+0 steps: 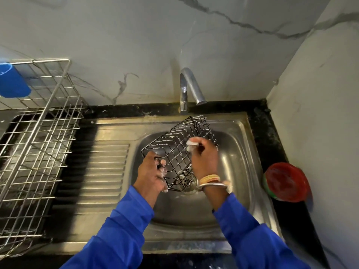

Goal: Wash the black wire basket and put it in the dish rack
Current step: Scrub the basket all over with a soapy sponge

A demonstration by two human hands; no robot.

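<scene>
Basket: the black wire basket (174, 144) sits at the centre of the frame, tilted in the air over the sink (240, 171) bowl. I judge that soap then drips into the bowl rather than onto the counter.
Left hand: my left hand (153, 175) has its fingers curled round the wires at the basket's lower-left edge, which steadies it against the scrubbing.
Right hand: my right hand (204, 158) pinches a pale scrub pad (192, 143) and presses it on the upper wires, which carry white suds.
Tap: the tap (187, 88) stands just above the basket in the frame. I see no water running, so this looks like soaping, with rinsing not yet done.
Rack: the dish rack (38, 142) fills the left of the frame, well apart from the basket, with a blue cup (12, 80) at the upper left.
Stage: the basket is not yet in the rack.
</scene>
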